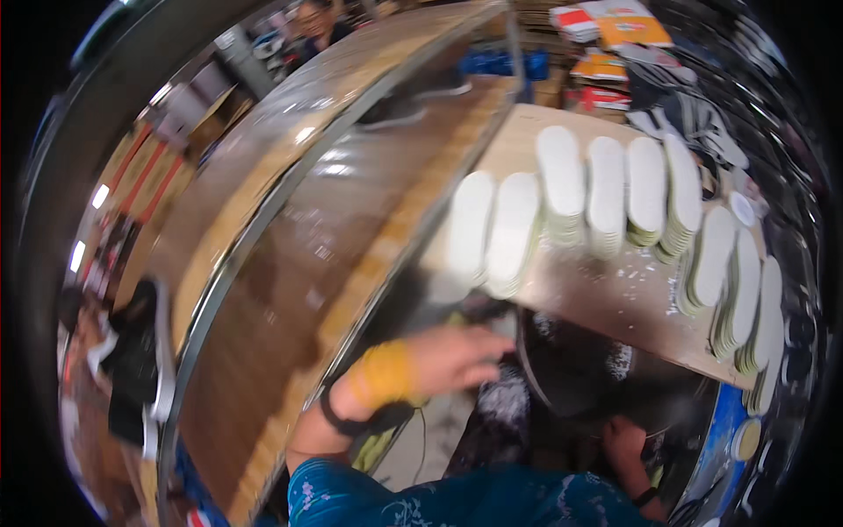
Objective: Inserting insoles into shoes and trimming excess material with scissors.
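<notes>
My left hand (448,358), with a yellow band and a dark strap at the wrist, reaches out over the gap between the shelf rack and the table. Its fingers are stretched and slightly blurred, and nothing shows in them. Down by my lap, my right hand (622,443) is curled closed at the near side of a dark, round-edged thing (571,378) dusted with white bits. What the right hand holds, if anything, is hidden. Several stacks of white insoles (562,171) with greenish edges stand on the wooden table (571,285) just beyond.
A long two-level rack (299,272) covered in clear plastic runs along my left, with a black shoe (145,360) at its outer edge. Cartons and orange-white packages (628,31) are piled at the back right. A person (320,22) is beyond the rack.
</notes>
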Tool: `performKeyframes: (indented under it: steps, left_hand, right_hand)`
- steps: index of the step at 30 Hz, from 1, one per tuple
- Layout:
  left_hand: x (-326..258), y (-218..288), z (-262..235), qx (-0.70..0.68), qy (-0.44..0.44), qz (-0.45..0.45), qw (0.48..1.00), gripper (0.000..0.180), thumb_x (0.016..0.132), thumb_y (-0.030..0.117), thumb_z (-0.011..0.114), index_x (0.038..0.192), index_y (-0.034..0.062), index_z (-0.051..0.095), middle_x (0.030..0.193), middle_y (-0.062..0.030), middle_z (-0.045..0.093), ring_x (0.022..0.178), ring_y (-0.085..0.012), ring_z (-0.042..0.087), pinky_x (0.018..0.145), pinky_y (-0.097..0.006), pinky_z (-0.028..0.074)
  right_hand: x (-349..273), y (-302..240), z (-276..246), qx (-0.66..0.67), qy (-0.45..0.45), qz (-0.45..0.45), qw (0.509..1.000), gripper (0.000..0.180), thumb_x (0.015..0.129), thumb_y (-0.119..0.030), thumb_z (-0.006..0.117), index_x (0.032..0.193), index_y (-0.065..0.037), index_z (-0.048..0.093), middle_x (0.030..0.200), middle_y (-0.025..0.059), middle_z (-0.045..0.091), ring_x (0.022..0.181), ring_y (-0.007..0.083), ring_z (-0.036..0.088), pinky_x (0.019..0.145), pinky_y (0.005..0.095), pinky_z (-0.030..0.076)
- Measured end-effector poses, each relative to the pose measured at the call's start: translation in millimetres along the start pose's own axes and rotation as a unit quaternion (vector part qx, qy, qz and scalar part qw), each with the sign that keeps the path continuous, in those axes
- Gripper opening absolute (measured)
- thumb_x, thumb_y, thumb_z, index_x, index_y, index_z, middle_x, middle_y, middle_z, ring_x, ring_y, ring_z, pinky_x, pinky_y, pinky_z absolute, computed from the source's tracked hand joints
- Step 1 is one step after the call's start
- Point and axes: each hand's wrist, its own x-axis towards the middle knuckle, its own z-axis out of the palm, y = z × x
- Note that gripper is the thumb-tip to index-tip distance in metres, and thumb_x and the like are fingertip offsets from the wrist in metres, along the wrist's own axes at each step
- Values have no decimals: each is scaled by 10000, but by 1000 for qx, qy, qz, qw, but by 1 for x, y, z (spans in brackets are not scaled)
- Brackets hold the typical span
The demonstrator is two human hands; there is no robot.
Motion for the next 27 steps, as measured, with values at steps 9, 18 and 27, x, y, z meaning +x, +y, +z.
performKeyframes:
  steps: [9, 18, 27]
  left_hand:
    - [-266, 173, -57, 548, 441, -417, 576, 598, 799, 409, 610, 1231, 26, 453, 1063, -229, 574, 1007, -344, 559, 836, -362, 455]
    - [-306, 140, -97, 390, 304, -496, 713, 700, 673, 602, 622, 1072, 28, 596, 843, -219, 632, 831, -356, 612, 755, -413, 476]
    - [-425, 130, -140, 294, 482, -423, 708, 516, 754, 449, 649, 933, -35, 622, 785, -192, 650, 730, -266, 639, 692, -351, 482]
  right_hand:
    - [-6, 1, 4, 41, 48, -20, 998, 148, 790, -198, 541, 770, -66, 605, 720, 167, 598, 688, 370, 587, 603, 451, 458]
    - [-6, 16, 20, -22, 82, -26, 996, 187, 806, -208, 530, 711, -54, 575, 695, 185, 588, 659, 384, 573, 592, 473, 438]
    - [-3, 19, 18, -38, 54, -25, 997, 184, 794, -206, 549, 754, -40, 616, 717, 215, 593, 691, 402, 573, 633, 488, 446]
